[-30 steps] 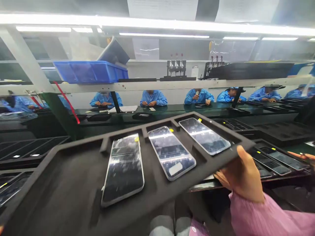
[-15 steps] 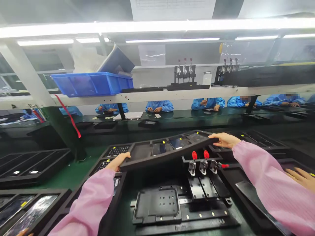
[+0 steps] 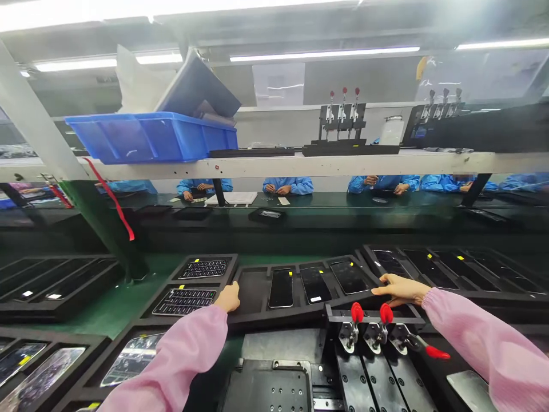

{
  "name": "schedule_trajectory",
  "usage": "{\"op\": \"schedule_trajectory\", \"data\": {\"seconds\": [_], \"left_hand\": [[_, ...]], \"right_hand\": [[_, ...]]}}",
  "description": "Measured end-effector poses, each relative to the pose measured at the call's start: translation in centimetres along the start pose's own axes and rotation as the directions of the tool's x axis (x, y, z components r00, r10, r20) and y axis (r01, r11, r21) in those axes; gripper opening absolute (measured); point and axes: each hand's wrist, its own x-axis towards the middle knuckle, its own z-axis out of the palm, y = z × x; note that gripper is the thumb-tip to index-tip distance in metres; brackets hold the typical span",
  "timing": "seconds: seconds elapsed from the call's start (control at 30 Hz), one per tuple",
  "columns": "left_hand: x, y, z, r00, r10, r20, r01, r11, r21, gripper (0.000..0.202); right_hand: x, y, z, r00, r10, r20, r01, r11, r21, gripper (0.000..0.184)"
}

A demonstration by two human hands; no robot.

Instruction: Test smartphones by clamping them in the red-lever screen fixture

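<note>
We have the black tray (image 3: 252,289) held between both hands, just behind the clamp fixture (image 3: 369,372), with the left tray (image 3: 193,281) and right tray (image 3: 493,300) at its ends. Left hand (image 3: 228,297) grips its left end; right hand (image 3: 401,289) grasps the right corner, some fingers hidden. Three phones (image 3: 281,288) lie in its slots. Risks, we'd say: uneven hands could tip it and slide phones; tight gaps could catch an end on a neighbour; a dip could snag the red knobs (image 3: 357,312). Can't tell if it's resting.
</note>
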Motion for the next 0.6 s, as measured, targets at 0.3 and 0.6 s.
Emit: {"op": "schedule_trajectory", "data": {"seconds": [0.3, 0.6], "left_hand": [[-0.9, 2.7, 1.1, 0.99, 0.009, -0.139, 0.016, 0.983, 0.183, 0.035], [-1.3, 6.5, 0.4, 0.982, 0.14, -0.13, -0.114, 0.975, 0.192, 0.031]], "right_hand": [[1.8, -0.7, 1.2, 0.999, -0.03, 0.027, 0.036, 0.967, -0.253, 0.066], [2.0, -1.6, 2.5, 0.954, -0.075, 0.289, 0.165, 0.939, -0.301, 0.031]]}}
